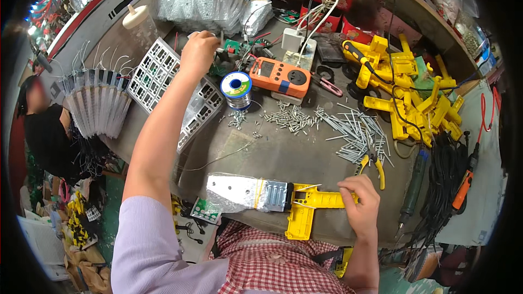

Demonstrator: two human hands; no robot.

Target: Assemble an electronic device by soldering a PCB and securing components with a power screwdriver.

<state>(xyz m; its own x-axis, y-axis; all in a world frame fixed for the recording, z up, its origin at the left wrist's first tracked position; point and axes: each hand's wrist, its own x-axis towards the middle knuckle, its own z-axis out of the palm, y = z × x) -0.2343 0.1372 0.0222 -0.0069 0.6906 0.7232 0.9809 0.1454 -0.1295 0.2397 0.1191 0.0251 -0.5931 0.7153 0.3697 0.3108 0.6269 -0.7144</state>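
Observation:
My left hand (pixel 199 53) reaches to the back of the bench beside small green circuit boards (pixel 231 46). Its fingers are curled together, and whatever they hold is hidden. At the front edge, my right hand (pixel 362 202) grips the right end of a yellow plastic handle housing (pixel 321 200) between thumb and fingers. The housing lies open side up, with a part sticking down toward me and thin white wires across it. Joined at its left is a flat metal plate (pixel 234 190) wrapped in clear bubble film.
Solder spool (pixel 236 86), orange multimeter (pixel 280 76), loose screws (pixel 291 118), long bolts (pixel 357 133) and yellow-handled pliers (pixel 379 171) lie mid-bench. Yellow housings (pixel 419 92) pile up right, near a soldering iron (pixel 412 190). A white slotted tray (pixel 154 72) lies under my left forearm. Another person (pixel 46 125) sits left.

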